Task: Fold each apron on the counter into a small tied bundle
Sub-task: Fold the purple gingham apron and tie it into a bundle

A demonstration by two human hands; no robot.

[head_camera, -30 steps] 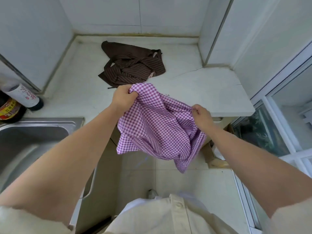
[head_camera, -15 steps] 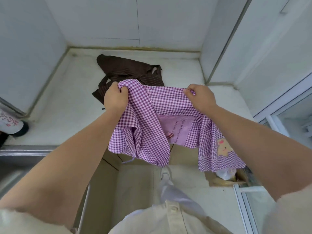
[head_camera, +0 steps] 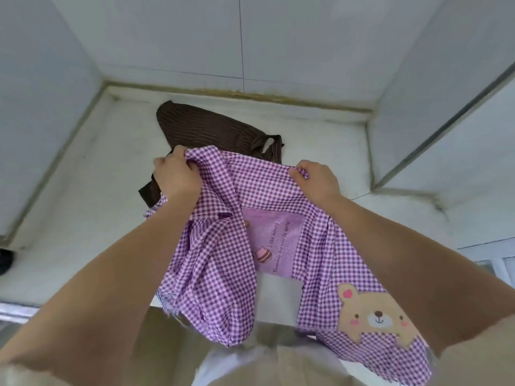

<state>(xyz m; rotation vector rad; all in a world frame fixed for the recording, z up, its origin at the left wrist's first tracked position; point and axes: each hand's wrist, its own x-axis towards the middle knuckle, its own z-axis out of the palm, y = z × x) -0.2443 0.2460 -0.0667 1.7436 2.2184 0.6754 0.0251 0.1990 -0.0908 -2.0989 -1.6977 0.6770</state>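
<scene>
Purple-and-white checked cotton apron, bunched a second ago, is now drawn open above the white stone counter. Left hand grips one top corner, right hand pinches the other. Brown striped fabric apron lies behind, unfolded. Folding judged barely begun

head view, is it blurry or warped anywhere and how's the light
Head view: wide-angle warp splays the walls and bends the counter edges. Head view: soft even light, no glare or hard shadows. Head view: the pocket print on the purple checked apron is soft and hard to read.
</scene>
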